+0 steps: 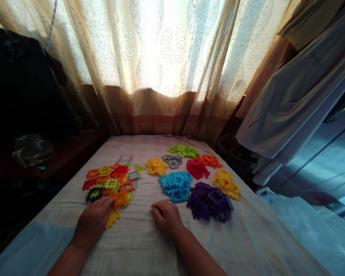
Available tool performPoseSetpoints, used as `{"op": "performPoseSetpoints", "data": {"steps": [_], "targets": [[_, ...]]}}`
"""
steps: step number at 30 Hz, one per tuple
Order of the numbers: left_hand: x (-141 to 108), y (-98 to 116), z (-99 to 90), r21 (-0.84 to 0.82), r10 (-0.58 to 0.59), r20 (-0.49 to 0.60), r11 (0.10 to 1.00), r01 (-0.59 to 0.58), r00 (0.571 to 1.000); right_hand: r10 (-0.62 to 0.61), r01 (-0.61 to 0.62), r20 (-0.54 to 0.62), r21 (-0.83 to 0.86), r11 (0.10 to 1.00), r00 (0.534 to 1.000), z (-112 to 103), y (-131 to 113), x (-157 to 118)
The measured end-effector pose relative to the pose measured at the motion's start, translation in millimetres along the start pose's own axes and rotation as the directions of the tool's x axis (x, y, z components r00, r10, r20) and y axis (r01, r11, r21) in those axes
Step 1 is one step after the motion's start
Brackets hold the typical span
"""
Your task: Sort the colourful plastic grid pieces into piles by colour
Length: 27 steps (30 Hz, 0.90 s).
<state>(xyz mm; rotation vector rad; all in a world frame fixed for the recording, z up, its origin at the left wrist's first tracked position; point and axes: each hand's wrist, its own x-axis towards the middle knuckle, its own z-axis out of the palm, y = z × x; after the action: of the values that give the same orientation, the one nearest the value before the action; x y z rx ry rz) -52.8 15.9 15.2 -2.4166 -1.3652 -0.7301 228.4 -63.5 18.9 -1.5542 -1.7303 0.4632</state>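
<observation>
A mixed pile of notched plastic building tiles (pixel 112 183) in orange, red, lime, grey and purple lies on the left of the cloth-covered surface. My left hand (pixel 94 219) is at the near edge of this pile, fingers bent and pressed together against it; what they grip is hidden. Beside its fingers, a yellow tile (pixel 112 218) partly shows. My right hand (pixel 167 217) rests on the cloth with curled fingers, and no tile shows in it. It is nearest to the blue tiles (pixel 176 184), with a heap of purple tiles (pixel 209 201) farther right.
Farther back are yellow tiles (pixel 155 166), grey tiles (pixel 173 161), lime tiles (pixel 183 150), red tiles (pixel 197 168) and orange tiles (pixel 209 161). Another yellow heap (pixel 226 184) lies near the right edge. A curtain (pixel 149 76) hangs behind; clothes (pixel 287 96) hang at right.
</observation>
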Motion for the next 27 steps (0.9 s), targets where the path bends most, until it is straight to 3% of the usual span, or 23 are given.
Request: {"op": "performPoseSetpoints", "data": {"steps": [5,11,20,27], "targets": [[13.2,5.9,-13.1,-0.039,0.01,0.112,0.999,-0.006,0.994,-0.021,0.021,-0.006,0.008,1.0,1.0,2.1,3.5,-1.1],[31.5,5.1,-30.7,-0.062,0.004,0.293,0.998,0.015,0.956,-0.041,0.041,-0.005,0.015,0.999,0.999,2.5,5.5,-1.8],[32.3,23.9,-16.6,-0.075,-0.041,0.23,0.995,0.06,0.972,-0.057,0.056,0.01,0.04,0.998,0.998,2.9,6.3,-2.8],[16.6,7.6,6.8,-0.07,-0.067,0.15,0.995,0.078,0.986,-0.037,0.035,0.021,0.075,0.997,0.999,2.4,3.4,-3.0]]}}
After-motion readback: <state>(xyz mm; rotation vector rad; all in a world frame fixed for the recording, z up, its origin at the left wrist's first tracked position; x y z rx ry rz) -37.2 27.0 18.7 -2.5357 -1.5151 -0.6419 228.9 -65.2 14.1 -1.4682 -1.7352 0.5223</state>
